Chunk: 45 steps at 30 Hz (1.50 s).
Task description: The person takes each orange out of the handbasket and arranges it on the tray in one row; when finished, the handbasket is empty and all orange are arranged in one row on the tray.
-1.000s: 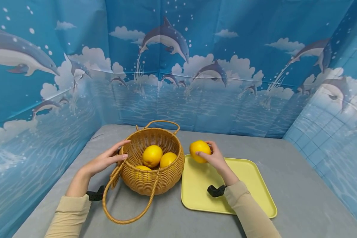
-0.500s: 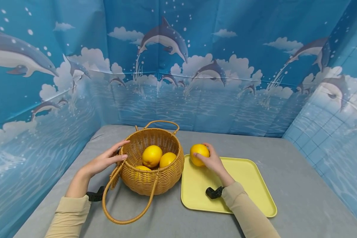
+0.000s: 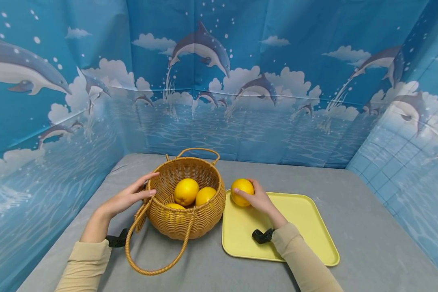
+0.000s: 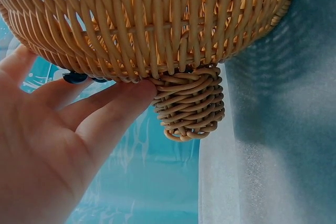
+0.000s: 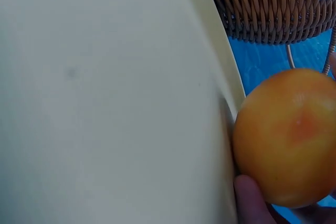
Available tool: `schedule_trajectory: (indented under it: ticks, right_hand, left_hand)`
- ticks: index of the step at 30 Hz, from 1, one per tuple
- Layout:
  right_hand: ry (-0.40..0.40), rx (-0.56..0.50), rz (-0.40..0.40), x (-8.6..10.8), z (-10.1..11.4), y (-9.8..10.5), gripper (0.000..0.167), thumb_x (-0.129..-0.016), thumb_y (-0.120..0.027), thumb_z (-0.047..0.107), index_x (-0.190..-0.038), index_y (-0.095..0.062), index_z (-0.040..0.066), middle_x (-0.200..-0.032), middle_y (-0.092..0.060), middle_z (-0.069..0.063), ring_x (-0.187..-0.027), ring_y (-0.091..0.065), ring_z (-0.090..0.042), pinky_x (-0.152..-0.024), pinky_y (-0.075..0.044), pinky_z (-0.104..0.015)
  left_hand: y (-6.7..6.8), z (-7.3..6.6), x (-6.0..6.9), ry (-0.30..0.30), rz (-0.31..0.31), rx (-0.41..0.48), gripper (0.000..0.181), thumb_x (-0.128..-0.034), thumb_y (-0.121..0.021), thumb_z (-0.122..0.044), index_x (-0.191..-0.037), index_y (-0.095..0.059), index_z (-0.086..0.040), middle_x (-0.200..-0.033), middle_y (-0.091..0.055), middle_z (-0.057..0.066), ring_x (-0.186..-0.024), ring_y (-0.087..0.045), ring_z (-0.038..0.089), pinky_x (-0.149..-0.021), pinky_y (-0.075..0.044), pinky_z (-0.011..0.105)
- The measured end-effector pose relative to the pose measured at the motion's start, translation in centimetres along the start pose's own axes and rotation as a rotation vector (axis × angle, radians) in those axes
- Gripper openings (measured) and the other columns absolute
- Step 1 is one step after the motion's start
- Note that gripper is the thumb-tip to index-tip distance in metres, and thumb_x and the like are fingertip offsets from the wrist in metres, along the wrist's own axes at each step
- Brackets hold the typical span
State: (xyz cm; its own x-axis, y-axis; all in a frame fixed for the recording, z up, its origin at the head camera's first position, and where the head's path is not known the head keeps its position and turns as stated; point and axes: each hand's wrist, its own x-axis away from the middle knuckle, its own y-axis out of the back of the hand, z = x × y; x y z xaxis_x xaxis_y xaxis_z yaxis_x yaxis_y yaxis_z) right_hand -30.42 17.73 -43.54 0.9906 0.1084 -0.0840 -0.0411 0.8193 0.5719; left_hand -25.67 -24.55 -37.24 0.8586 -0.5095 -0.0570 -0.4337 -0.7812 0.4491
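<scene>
A round yellow fruit (image 3: 242, 192), much like an orange, is gripped by my right hand (image 3: 260, 200) over the tray's far left corner. In the right wrist view this fruit (image 5: 289, 137) sits close against the tray's surface, with a fingertip beside it. My left hand (image 3: 125, 196) rests against the left side of a wicker basket (image 3: 204, 221), fingers spread and fairly straight at its rim. The left wrist view has that hand's fingers (image 4: 118, 106) touching the basket's woven wall (image 4: 157, 30). Several similar fruits lie inside, including one fruit (image 3: 186, 191) on top; others are partly hidden.
The pale yellow tray (image 3: 295, 227) lies right of the basket on a grey-covered table (image 3: 368, 227). One basket handle (image 3: 157, 271) hangs down toward the front; another handle (image 3: 198, 149) stands up behind. A blue dolphin-print curtain (image 3: 219, 121) encloses the back and sides.
My right hand has lowered the fruit toward the tray's far left corner, shifting slightly left at the end. My left hand has stayed at the basket.
</scene>
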Motion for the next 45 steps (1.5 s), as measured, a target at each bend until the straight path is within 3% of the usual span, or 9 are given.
schedule_trajectory:
  ticks: [16,23,29,37,45]
  right_hand:
    - [0.013,-0.017,0.152,0.2,-0.1,0.9,0.1,-0.072,-0.08,0.042,-0.149,-0.022,0.013,-0.148,-0.028,-0.017,-0.124,-0.041,-0.037,-0.097,-0.035,-0.053]
    - [0.023,-0.093,0.208,0.3,0.3,1.6,0.097,-0.075,-0.08,0.034,-0.149,-0.021,0.012,-0.149,-0.025,-0.016,-0.124,-0.041,-0.04,-0.096,-0.036,-0.054]
    - [0.024,-0.089,0.23,0.7,1.2,2.9,0.092,-0.078,-0.077,0.035,-0.149,-0.022,0.014,-0.15,-0.023,-0.017,-0.127,-0.038,-0.039,-0.094,-0.039,-0.052]
    - [0.072,-0.08,0.255,0.7,2.1,4.9,0.084,-0.083,-0.073,0.034,-0.148,-0.025,0.013,-0.152,-0.022,-0.014,-0.132,-0.029,-0.04,-0.098,-0.034,-0.055]
    - [0.194,-0.065,0.212,0.3,5.9,4.8,0.079,-0.082,-0.073,0.038,-0.145,-0.032,0.015,-0.148,-0.029,-0.012,-0.131,-0.034,-0.034,-0.098,-0.037,-0.051]
  left_hand:
    - [0.0,0.0,0.0,0.002,-0.004,-0.002,0.056,-0.0997,-0.046,-0.029,-0.15,-0.022,-0.025,-0.156,-0.005,0.01,-0.139,-0.008,0.04,-0.099,-0.027,0.061]
    - [0.0,0.0,0.0,0.003,-0.009,0.003,0.056,-0.0994,-0.047,-0.029,-0.15,-0.022,-0.025,-0.156,-0.004,0.011,-0.139,-0.007,0.04,-0.099,-0.026,0.062]
    - [-0.1,0.0,0.0,0.006,-0.011,-0.003,0.057,-0.0992,-0.047,-0.03,-0.15,-0.022,-0.025,-0.156,-0.003,0.01,-0.139,-0.006,0.039,-0.099,-0.026,0.062]
    - [-0.1,-0.1,-0.2,0.013,-0.01,-0.011,0.057,-0.0989,-0.047,-0.032,-0.15,-0.022,-0.025,-0.157,-0.003,0.008,-0.14,-0.006,0.038,-0.1,-0.027,0.061]
    - [0.0,0.0,-0.1,0.014,-0.02,-0.008,0.057,-0.0986,-0.048,-0.032,-0.15,-0.023,-0.025,-0.157,-0.004,0.008,-0.14,-0.006,0.037,-0.1,-0.026,0.061]
